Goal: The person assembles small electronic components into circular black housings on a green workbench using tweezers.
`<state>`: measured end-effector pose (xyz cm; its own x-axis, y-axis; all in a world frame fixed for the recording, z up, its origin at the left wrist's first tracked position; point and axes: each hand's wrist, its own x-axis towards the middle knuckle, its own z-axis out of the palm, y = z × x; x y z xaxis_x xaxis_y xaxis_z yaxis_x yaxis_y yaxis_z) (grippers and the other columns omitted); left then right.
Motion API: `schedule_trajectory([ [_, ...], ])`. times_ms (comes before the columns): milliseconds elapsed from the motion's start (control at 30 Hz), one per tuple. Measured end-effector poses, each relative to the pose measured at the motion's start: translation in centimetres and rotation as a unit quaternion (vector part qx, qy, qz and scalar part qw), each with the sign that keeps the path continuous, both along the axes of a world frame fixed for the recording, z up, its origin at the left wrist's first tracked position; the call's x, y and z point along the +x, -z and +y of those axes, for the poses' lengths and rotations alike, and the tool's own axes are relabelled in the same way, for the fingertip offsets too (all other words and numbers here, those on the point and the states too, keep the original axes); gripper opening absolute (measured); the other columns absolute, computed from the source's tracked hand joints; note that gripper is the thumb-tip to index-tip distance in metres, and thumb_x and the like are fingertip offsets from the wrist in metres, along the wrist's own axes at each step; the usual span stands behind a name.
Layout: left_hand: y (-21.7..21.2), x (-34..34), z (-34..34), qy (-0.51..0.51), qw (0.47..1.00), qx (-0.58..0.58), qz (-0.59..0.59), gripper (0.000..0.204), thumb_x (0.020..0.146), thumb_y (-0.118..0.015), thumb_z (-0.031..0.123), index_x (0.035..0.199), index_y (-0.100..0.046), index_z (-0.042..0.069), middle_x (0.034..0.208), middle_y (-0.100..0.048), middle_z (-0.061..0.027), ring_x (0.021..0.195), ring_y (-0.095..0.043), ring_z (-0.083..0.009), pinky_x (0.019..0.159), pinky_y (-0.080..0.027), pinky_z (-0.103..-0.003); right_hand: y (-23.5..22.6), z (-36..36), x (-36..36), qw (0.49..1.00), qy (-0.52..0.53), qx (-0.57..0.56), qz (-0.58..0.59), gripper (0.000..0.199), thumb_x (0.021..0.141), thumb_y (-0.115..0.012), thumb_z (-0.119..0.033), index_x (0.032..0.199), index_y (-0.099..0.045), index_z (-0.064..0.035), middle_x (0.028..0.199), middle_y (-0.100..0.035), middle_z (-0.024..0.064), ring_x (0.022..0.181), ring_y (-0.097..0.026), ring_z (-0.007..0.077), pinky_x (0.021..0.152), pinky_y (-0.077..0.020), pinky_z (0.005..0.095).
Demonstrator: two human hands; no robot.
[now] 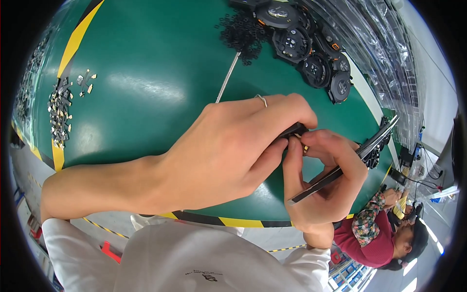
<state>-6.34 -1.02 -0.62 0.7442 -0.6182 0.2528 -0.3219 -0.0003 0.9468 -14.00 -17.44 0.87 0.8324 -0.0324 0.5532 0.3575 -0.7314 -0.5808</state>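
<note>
Green worktop spreads beneath the left hand, whose thumb-and-finger grip pinches a small black part rightward of its knuckles, long axis slanting slightly up to the right. Both hands are near: the fingertips of the right hand crowd its lower right side by a gold-toned piece, whether pinching it I cannot tell, while that hand's curled fingers hold black tweezers slanting up rightward.

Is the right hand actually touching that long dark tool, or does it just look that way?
Touching. The head view shows the long dark tool passing through the right hand, behind a curled finger, with both ends sticking out.
</note>
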Motion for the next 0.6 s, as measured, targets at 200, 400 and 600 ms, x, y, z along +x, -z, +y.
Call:
schedule_trajectory([
  [200,0.02,-0.05,-0.12,-0.004,1.000,-0.014,0.019,0.036,0.085,-0.063,-0.017,0.117,-0.068,-0.001,0.103,-0.072,-0.0092,0.087,-0.073,-0.0198,0.069,-0.060,-0.029,-0.06,0.02,-0.17,1.000,0.001,-0.026,-0.003,0.045,0.072,-0.083,0.019,0.111,-0.062,0.0098,0.093,-0.073,0.0175,0.079,-0.072,0.0280,0.067,-0.0585,0.0329],
  [400,-0.08,0.05,0.03,0.002,0.999,-0.005,0.044,0.034,0.086,-0.061,-0.017,0.116,-0.068,-0.001,0.104,-0.072,-0.0084,0.088,-0.073,-0.0169,0.070,-0.060,-0.028,-0.15,0.08,-0.10,1.000,0.002,-0.025,-0.002,0.043,0.072,-0.084,0.018,0.110,-0.064,0.0098,0.093,-0.073,0.0177,0.078,-0.072,0.0276,0.067,-0.0586,0.0323],
  [600,-0.22,0.19,0.08,-0.002,0.998,0.002,0.069,0.033,0.088,-0.059,-0.018,0.116,-0.068,-0.002,0.106,-0.072,-0.0083,0.091,-0.072,-0.0158,0.075,-0.062,-0.029,-0.02,0.02,-0.09,1.000,-0.003,-0.022,-0.014,0.043,0.073,-0.084,0.017,0.110,-0.064,0.0101,0.094,-0.073,0.0190,0.079,-0.073,0.0274,0.068,-0.0590,0.0314],
])
